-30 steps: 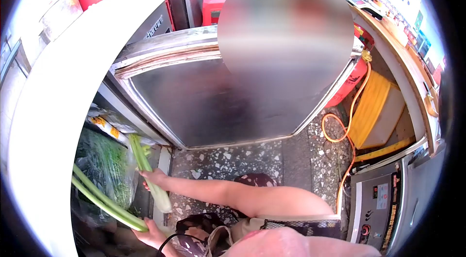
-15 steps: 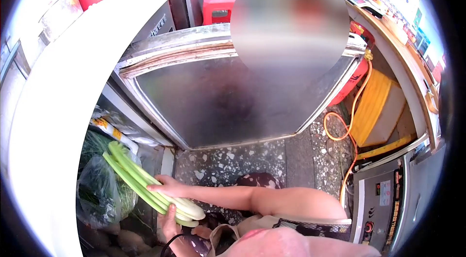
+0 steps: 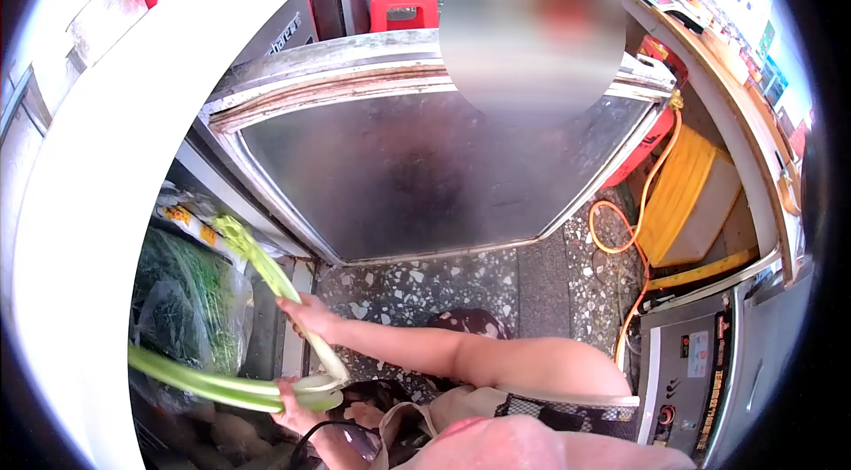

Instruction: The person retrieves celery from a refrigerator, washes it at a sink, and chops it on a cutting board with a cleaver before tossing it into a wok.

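Observation:
My right hand (image 3: 308, 314) is closed round a pale green celery stalk (image 3: 266, 266), its leafy end pointing up and left. Lower down, my left hand (image 3: 295, 410) grips more celery stalks (image 3: 195, 381), which stretch out to the left. The two lots form a V, and their white lower ends meet or overlap just right of my hands. Beside them on the left lies a clear plastic bag (image 3: 191, 301) of leafy greens, inside an opened cabinet. A white and yellow package (image 3: 197, 229) lies above the bag.
The glass cabinet door (image 3: 399, 177) stands open in front of me. A red stool (image 3: 404, 2) is beyond it. An orange hose (image 3: 634, 275), a yellow folded item (image 3: 678, 195) and a metal appliance (image 3: 687, 381) are at the right. A white surface (image 3: 80, 231) curves along the left.
Half a second ago the stalks lay bundled together between both hands. Now they are spread into a V, my right hand higher and my left hand slightly further left.

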`<state>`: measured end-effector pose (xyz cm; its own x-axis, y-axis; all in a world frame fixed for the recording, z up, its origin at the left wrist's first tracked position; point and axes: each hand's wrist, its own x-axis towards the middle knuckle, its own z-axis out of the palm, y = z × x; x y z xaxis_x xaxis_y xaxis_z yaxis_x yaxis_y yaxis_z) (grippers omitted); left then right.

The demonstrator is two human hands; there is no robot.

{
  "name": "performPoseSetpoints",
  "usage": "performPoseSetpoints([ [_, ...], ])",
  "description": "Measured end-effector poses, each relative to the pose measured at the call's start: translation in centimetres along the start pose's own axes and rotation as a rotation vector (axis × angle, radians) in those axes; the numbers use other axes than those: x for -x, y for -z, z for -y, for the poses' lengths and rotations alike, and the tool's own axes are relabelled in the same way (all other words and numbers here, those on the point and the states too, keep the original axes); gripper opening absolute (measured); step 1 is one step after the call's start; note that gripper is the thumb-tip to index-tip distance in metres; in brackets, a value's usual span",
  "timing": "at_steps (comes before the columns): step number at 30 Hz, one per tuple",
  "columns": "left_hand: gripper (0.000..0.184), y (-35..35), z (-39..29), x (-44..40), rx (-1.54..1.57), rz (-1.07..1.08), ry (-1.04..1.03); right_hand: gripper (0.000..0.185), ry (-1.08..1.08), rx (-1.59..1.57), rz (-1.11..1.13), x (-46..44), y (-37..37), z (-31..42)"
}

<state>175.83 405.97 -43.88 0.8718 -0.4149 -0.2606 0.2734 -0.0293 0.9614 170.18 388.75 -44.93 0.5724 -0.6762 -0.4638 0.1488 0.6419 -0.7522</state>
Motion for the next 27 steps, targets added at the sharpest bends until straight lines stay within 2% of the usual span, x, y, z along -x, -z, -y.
performPoseSetpoints([
  [1,0.028,0.5,0.1,-0.4,0.046,-0.083,0.005,0.036,-0.106,-0.086,-0.018,-0.1,0.2,0.4],
  [3,0.028,2.1,0.3,-0.1,0.222,-0.06,-0.137,0.034,-0.145,-0.124,0.022,0.5,-0.8,0.0],
  [4,0.029,2.6,0.2,0.1,0.286,-0.059,-0.122,0.032,-0.183,-0.166,0.062,0.7,-1.1,-0.6],
  [9,0.048,7.6,0.2,0.1,0.241,-0.132,-0.268,0.029,-0.254,-0.378,-0.001,-1.1,0.1,-2.4],
  [11,0.051,7.5,-1.8,0.5,0.195,-0.094,-0.256,0.028,-0.342,-0.457,0.286,-2.9,1.6,-2.8],
  [13,0.057,7.4,-3.7,0.7,0.098,-0.016,-0.236,0.032,-0.305,-0.412,0.353,-3.0,1.5,-3.1],
  [15,0.06,7.2,-2.6,-0.6,-0.046,0.13,-0.109,0.041,-0.229,-0.095,0.371,-0.7,0.4,-1.2],
  [16,0.062,6.2,-2.2,-0.6,-0.078,0.158,0.037,0.052,-0.197,0.038,0.401,1.5,-0.3,0.7],
  [17,0.064,4.7,-2.0,-0.4,-0.112,0.187,0.187,0.053,-0.179,0.009,0.52,1.2,-0.6,0.4],
  [19,0.067,1.9,-1.1,0.2,0.008,0.241,0.233,0.054,0.01,0.077,0.497,2.3,-1.3,-0.3],
  [20,0.068,1.0,-0.6,0.5,0.115,0.257,0.218,0.047,0.226,0.13,0.475,2.4,-1.7,-0.5],
  [21,0.067,0.3,-0.5,0.5,0.163,0.395,0.177,0.041,0.305,0.115,0.434,2.6,-1.6,-0.8],
  [23,0.068,-0.7,0.2,0.0,0.127,0.367,0.188,0.035,0.429,0.241,0.362,2.6,-1.2,-0.5],
  [27,0.069,-1.5,-0.2,0.2,0.107,0.422,0.152,0.03,0.484,0.225,0.279,2.3,-0.8,-0.4],
])
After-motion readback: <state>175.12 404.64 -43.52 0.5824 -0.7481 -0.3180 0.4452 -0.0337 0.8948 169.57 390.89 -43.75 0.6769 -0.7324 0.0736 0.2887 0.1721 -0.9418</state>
